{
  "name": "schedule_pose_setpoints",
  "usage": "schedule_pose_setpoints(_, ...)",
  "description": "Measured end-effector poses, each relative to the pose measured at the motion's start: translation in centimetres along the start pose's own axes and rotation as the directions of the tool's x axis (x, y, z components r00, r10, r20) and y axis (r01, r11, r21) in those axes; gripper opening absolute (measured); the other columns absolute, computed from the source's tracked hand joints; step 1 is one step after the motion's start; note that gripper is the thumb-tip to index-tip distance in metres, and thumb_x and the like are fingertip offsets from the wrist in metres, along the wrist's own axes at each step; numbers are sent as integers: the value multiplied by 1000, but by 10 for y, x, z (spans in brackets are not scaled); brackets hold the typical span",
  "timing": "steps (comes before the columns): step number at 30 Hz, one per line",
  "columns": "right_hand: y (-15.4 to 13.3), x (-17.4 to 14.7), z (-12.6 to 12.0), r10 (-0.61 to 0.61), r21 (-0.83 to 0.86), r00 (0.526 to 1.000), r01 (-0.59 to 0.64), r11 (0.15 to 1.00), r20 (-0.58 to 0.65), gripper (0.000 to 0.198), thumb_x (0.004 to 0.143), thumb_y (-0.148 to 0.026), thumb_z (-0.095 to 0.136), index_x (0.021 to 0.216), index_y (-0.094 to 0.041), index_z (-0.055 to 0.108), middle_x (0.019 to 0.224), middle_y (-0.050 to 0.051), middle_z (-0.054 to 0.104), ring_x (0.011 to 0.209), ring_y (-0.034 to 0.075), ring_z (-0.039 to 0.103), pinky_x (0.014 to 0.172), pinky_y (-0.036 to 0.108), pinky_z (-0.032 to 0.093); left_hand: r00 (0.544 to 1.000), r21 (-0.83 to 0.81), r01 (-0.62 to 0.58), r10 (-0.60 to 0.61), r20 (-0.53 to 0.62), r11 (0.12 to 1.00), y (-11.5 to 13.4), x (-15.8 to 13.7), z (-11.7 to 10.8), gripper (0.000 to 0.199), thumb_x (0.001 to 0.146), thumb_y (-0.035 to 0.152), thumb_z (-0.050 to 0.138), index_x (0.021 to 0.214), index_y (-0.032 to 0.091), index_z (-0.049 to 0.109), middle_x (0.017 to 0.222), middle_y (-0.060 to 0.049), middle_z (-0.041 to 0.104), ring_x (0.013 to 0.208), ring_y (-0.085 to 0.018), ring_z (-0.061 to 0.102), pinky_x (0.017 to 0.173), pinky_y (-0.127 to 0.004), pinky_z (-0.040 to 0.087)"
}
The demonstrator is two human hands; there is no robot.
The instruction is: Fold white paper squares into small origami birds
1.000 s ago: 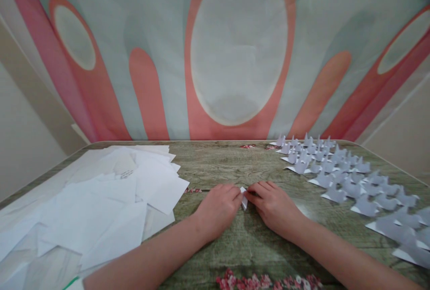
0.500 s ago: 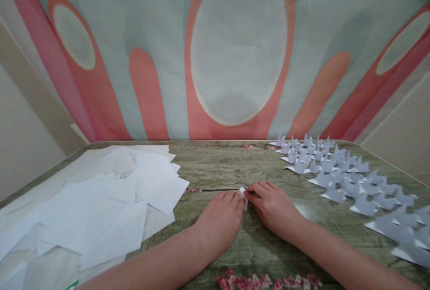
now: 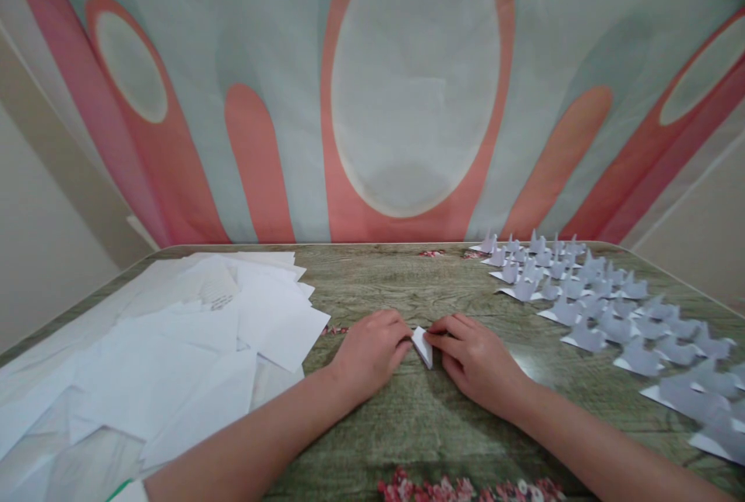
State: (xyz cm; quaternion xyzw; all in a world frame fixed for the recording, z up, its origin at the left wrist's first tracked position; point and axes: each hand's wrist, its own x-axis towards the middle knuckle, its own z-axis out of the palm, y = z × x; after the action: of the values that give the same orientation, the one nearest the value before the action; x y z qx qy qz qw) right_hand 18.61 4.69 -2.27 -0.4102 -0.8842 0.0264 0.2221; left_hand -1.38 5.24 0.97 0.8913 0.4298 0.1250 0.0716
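A small piece of folded white paper is held between my two hands over the middle of the table. It has a narrow kite-like outline and points towards me. My left hand is closed, with the fingertips at the paper's left corner. On the other side, my right hand pinches the upper right edge between thumb and forefinger. Parts of both thumbs are hidden by the fingers.
Loose white paper sheets lie in an overlapping pile on the left. Several rows of folded paper birds stand along the right side. The wood-patterned table ends at a patterned backdrop.
My left hand has shifted a little left and its fingers have drawn back from the folded paper, so more of the paper shows. The right hand keeps its pinch, almost in place.
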Motion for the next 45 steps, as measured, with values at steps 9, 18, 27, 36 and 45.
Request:
schedule_pose_setpoints(9, -1, 2, -3, 17, 43, 1000, -17, 999, 3, 22, 79, -12, 51, 94, -19, 66, 91, 5, 60, 84, 18, 51, 76, 32, 42, 994, 180, -98, 104, -26, 979, -3, 3, 9, 21, 89, 25, 43, 85, 20, 63, 83, -2, 59, 79, -15, 54, 71, -27, 42)
schedule_pose_setpoints(18, -7, 3, -4, -7, -67, 999, 10, 998, 52, 20, 78, -9, 51, 89, -17, 66, 88, 6, 59, 85, 18, 50, 76, 31, 41, 965, 290, -264, 249, 88, 920, 13, 0, 6, 19, 88, 15, 43, 101, 13, 57, 88, -6, 61, 87, -20, 54, 76, -33, 44)
schedule_pose_setpoints(27, -7, 6, -12, 44, -86, 990, -32, 996, 136, 33, 74, -5, 51, 98, -22, 65, 95, 5, 59, 90, 19, 50, 79, 32, 41, 978, 298, -181, 142, 150, 937, 35, -7, 6, 27, 84, 12, 45, 109, 9, 54, 104, -14, 60, 99, -23, 54, 85, -37, 45)
schedule_pose_setpoints(36, -7, 4, -12, 32, -130, 988, -12, 991, 153, 36, 75, -7, 53, 106, -23, 63, 99, 5, 60, 92, 21, 49, 80, 35, 41, 945, 159, -202, 150, 291, 966, 31, -13, -13, 38, 81, 20, 49, 118, 21, 48, 129, -12, 47, 119, -26, 43, 96, -43, 37)
schedule_pose_setpoints(45, -4, 3, -11, -10, -163, 991, 31, 986, 130, 38, 73, -3, 53, 104, -21, 63, 97, 6, 59, 89, 19, 49, 77, 31, 41, 953, 111, -136, 99, 287, 984, 20, -5, -25, 62, 64, 5, 50, 124, 12, 35, 117, -13, 56, 110, -23, 50, 94, -37, 38)
